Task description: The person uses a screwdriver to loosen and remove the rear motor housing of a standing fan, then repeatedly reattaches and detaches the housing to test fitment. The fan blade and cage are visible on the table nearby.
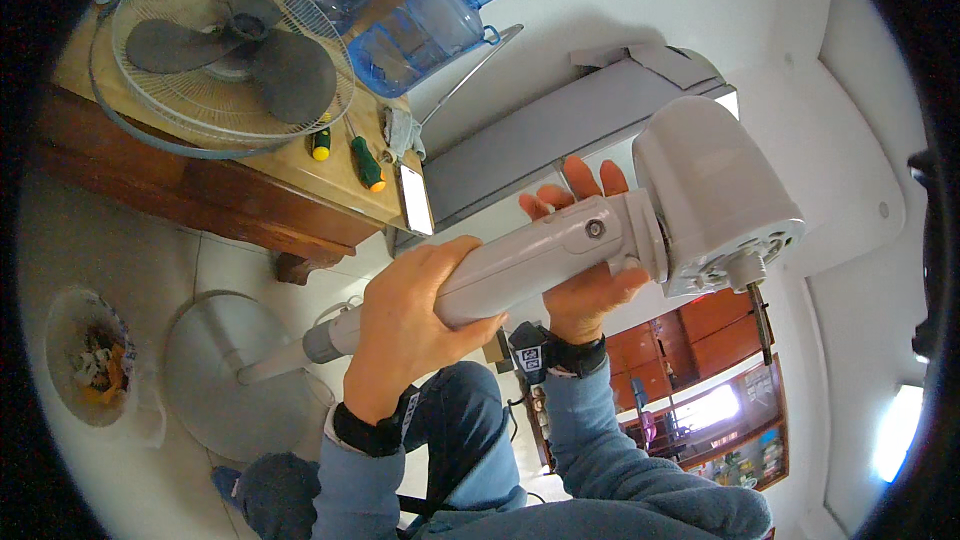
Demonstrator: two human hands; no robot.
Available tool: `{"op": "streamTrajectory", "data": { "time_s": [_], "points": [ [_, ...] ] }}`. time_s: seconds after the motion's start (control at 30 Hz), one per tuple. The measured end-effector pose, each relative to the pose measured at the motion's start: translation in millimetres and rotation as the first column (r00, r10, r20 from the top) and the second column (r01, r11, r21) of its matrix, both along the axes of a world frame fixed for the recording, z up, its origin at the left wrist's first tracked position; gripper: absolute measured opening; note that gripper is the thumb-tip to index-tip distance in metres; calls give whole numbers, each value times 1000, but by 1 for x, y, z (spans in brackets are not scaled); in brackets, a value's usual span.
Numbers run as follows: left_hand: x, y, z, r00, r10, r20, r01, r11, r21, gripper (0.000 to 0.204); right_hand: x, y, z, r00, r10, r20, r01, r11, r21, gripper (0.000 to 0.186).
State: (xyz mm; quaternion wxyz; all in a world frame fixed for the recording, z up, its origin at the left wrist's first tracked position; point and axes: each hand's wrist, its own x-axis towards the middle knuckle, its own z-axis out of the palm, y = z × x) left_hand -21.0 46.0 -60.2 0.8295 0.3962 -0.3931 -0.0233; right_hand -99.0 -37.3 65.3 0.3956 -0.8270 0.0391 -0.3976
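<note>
A white pedestal fan body with its blades and cage off leans across the middle of the view. My left hand is wrapped round the lower end of its white upper column. Just below the motor housing, my right hand cradles the column from beneath, thumb on the near side and fingertips showing beyond the far side. A bare metal shaft sticks out of the motor's front. The column runs down to a round grey base on the floor, tilted in the picture.
A wooden table at upper left bears the fan cage with grey blades, screwdrivers, a phone, a cloth and blue water jugs. A bin with rubbish stands at lower left. A long grey box lies behind.
</note>
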Motion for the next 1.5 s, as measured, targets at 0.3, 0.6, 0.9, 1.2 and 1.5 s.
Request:
{"op": "streamTrajectory", "data": {
  "time_s": [0.3, 0.6, 0.9, 1.2, 1.5],
  "points": [
    [0, 3, 2, 997, -77, -31, 76, 997, -24, 52, -4, 10, 8, 998, 10, -68, -9, 1000, 8, 88],
    [1, 1, -1, 997, -79, 13, 79, 997, -23, 53, -11, -4, 7, 988, 150, -23, -146, 983, 113, 99],
    [1, 1, -2, 994, -113, 7, 113, 994, 11, 56, -13, -7, 9, 991, 114, -72, -102, 983, 156, 99],
    [-2, 0, -1, 993, -119, -10, 119, 993, 18, 55, -14, -7, 8, 981, 158, -113, -144, 982, 125, 104],
    [-2, 2, 0, 996, -94, 7, 93, 994, 50, 55, -15, -3, 6, 972, 207, -109, -181, 961, 209, 101]
  ]
}}
